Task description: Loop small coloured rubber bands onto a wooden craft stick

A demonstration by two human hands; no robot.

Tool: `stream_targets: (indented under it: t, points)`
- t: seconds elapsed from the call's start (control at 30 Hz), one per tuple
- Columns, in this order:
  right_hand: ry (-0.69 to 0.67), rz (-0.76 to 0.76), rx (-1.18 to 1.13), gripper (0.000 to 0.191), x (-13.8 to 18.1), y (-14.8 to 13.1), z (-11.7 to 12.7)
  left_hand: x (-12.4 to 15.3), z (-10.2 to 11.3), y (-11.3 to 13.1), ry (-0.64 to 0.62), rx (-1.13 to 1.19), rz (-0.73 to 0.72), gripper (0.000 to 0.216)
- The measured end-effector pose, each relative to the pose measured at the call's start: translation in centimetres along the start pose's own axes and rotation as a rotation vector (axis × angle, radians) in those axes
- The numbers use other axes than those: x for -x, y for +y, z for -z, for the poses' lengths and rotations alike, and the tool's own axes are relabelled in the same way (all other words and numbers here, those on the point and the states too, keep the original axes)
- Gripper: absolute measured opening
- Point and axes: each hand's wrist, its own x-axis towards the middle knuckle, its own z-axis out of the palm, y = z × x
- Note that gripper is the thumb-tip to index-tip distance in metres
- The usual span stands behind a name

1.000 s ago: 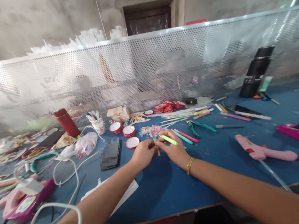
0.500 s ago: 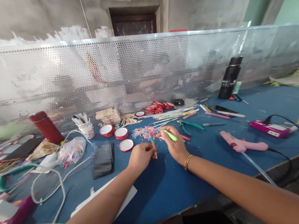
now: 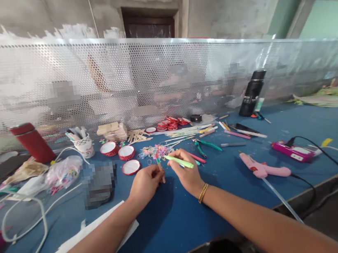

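While the left hand [image 3: 145,184] pinches the stick [image 3: 159,162] near-upright above the table [image 3: 176,225], in front of the bands [image 3: 147,152], the right hand [image 3: 188,177] grips a green marker [image 3: 186,164], tip just beside it; red and green already mark the stick's top, and what shows below looks bare, so probably only partly coloured

moderate diffuse light | soft shadows on table [image 3: 173,233] | glare on perforated screen [image 3: 137,74] | edges stretched
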Motion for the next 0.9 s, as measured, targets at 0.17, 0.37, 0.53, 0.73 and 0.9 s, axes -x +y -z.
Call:
stream_targets:
  t: [0.17, 0.37, 0.53, 0.73, 0.9]
  points:
    - [-0.07, 0.029, 0.062, 0.007, 0.37, -0.35, -0.03, -0.08, -0.02, 0.09, -0.016, 0.01, -0.012, 0.033]
    - [-0.068, 0.052, 0.129, 0.008, 0.56, -0.17, 0.06, -0.36, -0.21, -0.47, -0.005, 0.031, 0.008, 0.034]
    - [-0.062, 0.101, 0.249, 0.012, 0.62, -0.15, 0.01, -0.41, -0.27, -0.56, -0.023, 0.086, 0.009, 0.032]
    - [-0.058, 0.116, 0.295, 0.012, 0.62, -0.22, -0.01, -0.33, -0.13, -0.3, -0.032, 0.069, -0.002, 0.028]
    - [-0.082, 0.131, 0.304, 0.013, 0.62, -0.36, 0.01, -0.28, -0.09, -0.22, -0.024, 0.055, -0.003, 0.027]
